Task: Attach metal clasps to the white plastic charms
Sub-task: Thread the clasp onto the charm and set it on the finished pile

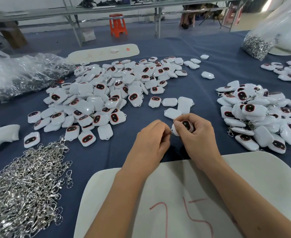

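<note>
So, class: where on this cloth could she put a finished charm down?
Bare blue cloth lies between the clasp heap, the big charm pile and her left hand. The right-side pile is crowded.

charm piles (96,100) flank bare cloth (117,152)
</note>
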Tool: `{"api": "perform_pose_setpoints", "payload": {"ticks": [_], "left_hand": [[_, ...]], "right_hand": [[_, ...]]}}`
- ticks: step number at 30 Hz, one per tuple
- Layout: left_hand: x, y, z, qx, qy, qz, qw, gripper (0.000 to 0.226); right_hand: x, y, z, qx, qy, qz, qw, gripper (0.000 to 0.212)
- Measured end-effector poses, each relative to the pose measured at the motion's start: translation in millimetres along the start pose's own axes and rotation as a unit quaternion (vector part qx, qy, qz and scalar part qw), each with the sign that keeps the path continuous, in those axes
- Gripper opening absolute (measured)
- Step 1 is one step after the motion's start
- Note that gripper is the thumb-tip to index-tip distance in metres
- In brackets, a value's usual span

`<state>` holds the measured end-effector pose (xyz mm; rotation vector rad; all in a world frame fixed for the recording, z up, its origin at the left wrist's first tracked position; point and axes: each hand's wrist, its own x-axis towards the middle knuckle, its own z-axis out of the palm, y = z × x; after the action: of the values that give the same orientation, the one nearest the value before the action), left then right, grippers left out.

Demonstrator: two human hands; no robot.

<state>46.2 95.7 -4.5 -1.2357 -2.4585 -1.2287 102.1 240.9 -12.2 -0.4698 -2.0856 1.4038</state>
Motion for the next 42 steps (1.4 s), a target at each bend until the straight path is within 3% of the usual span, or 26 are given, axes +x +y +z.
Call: {"api": "perform_pose_setpoints", "payload": {"ticks": [20, 27, 31, 38, 42], "left_hand": [[-3, 4, 7, 0.046, -0.044, -0.070, 0.995, 0.007], [0, -1, 6, 0.011, 0.021, -0.038, 0.999, 0.013], [0, -4, 5, -0.054, 0.019, -0.048, 0.997, 0.015], [-1, -5, 3, -0.101, 0.011, -0.070, 0.992, 0.016], [0, -7, 1, -0.111, 0.028, -0.079, 0.990, 0.017]], "right_hand": [[-6, -9, -2, -0.124, -0.013, -0.042, 0.991, 0.019], [-5, -6, -5, 0.068, -0.062, 0.050, 0.994, 0.018], [-3, -5, -6, 0.123, 0.004, 0.053, 0.991, 0.018], [-4, -3, -3, 0.037, -0.052, 0.030, 0.998, 0.024], [-8, -9, -3, -0.024, -0.115, -0.044, 0.992, 0.025]]}}
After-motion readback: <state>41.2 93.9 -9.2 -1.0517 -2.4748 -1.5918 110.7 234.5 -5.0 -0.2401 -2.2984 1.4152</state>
